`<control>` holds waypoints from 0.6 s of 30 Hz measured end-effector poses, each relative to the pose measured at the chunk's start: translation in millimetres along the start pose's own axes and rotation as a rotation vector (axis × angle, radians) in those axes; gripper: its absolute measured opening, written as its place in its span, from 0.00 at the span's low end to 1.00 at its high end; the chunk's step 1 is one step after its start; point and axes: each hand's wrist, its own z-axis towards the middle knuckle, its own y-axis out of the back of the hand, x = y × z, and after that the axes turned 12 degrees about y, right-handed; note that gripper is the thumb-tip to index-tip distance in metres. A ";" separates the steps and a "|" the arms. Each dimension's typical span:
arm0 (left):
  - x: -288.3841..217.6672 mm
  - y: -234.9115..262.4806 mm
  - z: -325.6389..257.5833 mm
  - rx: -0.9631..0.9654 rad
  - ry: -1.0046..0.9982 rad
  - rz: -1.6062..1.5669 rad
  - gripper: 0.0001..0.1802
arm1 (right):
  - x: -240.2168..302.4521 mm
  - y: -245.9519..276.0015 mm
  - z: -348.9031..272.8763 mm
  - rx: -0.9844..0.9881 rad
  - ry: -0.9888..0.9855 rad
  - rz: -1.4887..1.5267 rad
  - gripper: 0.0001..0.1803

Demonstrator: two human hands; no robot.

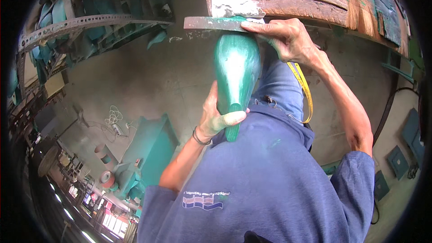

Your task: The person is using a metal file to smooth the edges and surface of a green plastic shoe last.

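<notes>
A glossy green shoe last points away from me, its wide end toward the bench and its narrow end near my shirt. My left hand wraps the narrow end from the left, thumb lying across the top. In my right hand is the right end of a flat grey bar, which looks like a file. It lies crosswise over the far end of the last; whether it touches the surface, I cannot tell. Just beyond it, a crumpled white pad covers the bench edge.
A worn wooden bench stands ahead, with green scraps on it. At the left, a perforated metal rack holds several teal pieces. A green machine and loose white cable lie lower left. A yellow measuring tape hangs by my leg.
</notes>
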 end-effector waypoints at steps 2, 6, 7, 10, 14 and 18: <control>-2.2 -0.3 -2.3 -0.014 0.006 -0.013 0.52 | 8.0 -1.3 -7.3 0.051 -0.020 -0.021 0.38; -3.4 -2.6 -3.3 -0.031 -0.015 -0.010 0.52 | 30.8 17.2 -39.0 0.115 -0.084 -0.013 0.40; -2.6 -3.7 -2.0 -0.012 -0.013 -0.004 0.52 | 28.7 22.0 -34.3 0.131 -0.092 -0.033 0.40; -2.9 -5.4 3.7 -0.003 -0.022 -0.005 0.51 | 3.7 12.1 0.9 0.100 -0.038 -0.100 0.40; -1.6 -4.1 -1.3 -0.009 -0.036 -0.006 0.49 | 18.0 8.7 -9.1 0.121 -0.053 -0.070 0.40; -2.3 -5.3 -3.2 -0.021 -0.018 0.007 0.49 | 41.3 24.5 -36.8 0.151 -0.145 -0.019 0.38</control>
